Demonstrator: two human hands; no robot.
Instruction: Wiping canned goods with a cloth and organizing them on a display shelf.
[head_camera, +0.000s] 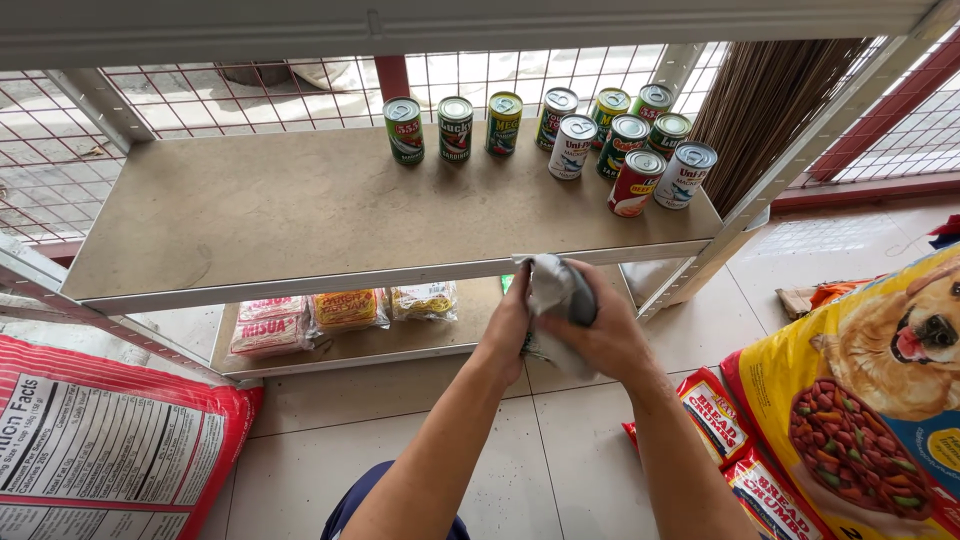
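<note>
- Right hand (600, 335) and left hand (512, 325), centre of frame, both clench a grey cloth (558, 290).
- Risk: a wide wipe could topple the cans (640, 182) at upper right of the shelf (280, 215).

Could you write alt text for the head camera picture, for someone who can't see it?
Seen from above, a person's left hand and right hand together hold a crumpled grey cloth at the front edge of a metal shelf. Eleven tin cans stand at the shelf's back right, packets of noodles lie on the shelf below, and large sacks rest on the tiled floor.
</note>
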